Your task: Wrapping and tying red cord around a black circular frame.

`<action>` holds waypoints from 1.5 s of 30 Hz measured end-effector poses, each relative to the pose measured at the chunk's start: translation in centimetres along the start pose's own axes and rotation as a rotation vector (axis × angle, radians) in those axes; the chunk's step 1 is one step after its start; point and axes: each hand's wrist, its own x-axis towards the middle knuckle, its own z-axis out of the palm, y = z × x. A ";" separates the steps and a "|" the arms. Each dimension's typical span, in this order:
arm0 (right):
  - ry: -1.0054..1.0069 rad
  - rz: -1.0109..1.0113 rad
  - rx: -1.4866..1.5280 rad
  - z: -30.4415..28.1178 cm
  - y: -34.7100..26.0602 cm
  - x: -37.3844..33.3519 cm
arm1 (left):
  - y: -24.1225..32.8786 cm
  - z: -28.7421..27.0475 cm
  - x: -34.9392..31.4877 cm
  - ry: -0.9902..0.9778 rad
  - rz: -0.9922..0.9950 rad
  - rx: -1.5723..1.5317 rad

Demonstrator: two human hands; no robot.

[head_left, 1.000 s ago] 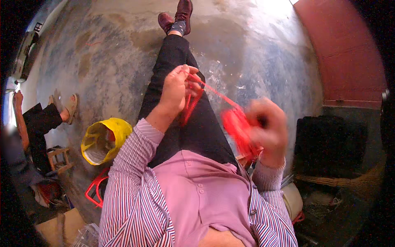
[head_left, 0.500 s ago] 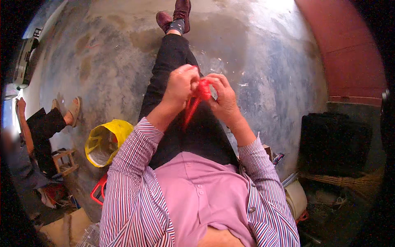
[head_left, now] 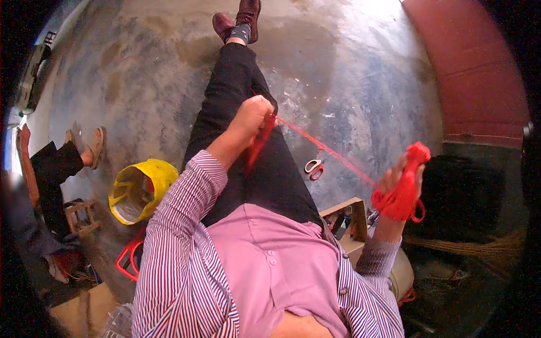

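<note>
My left hand [head_left: 255,115] is closed over my thighs, pinching a strand of red cord [head_left: 324,148]. From its fingers a blurred length of red cord also hangs down in front of my black trousers. Out to the right, my right hand [head_left: 389,183] grips a looped bundle of red cord [head_left: 407,194], its top bunched into a knob and loose loops dangling below. The strand runs taut and slanting between the two hands. On the floor under it lie scissors [head_left: 314,168] with white and red handles.
At my left stands an open yellow bag [head_left: 160,174], with a red handle-like loop [head_left: 129,256] below it. An open cardboard box [head_left: 360,217] sits by my right hip, near a dark bulky object [head_left: 465,197]. Another person's legs [head_left: 65,163] and a wooden stool [head_left: 84,217] are far left.
My right hand has swung far out to the right and down with the cord bundle, drawing a strand straight from my left hand. Scissors and more of the cardboard box now show.
</note>
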 end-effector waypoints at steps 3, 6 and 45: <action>0.983 -0.078 -0.238 -0.7 3.4 -4.0 | 0.7 0.2 -1.0 0.016 -0.176 0.029; 0.772 0.295 -0.858 -3.2 6.5 -4.8 | 0.9 0.5 -1.4 0.066 -0.202 -0.053; 0.180 0.300 -1.803 -2.4 15.2 15.5 | 2.2 -1.3 -1.3 0.117 0.583 0.971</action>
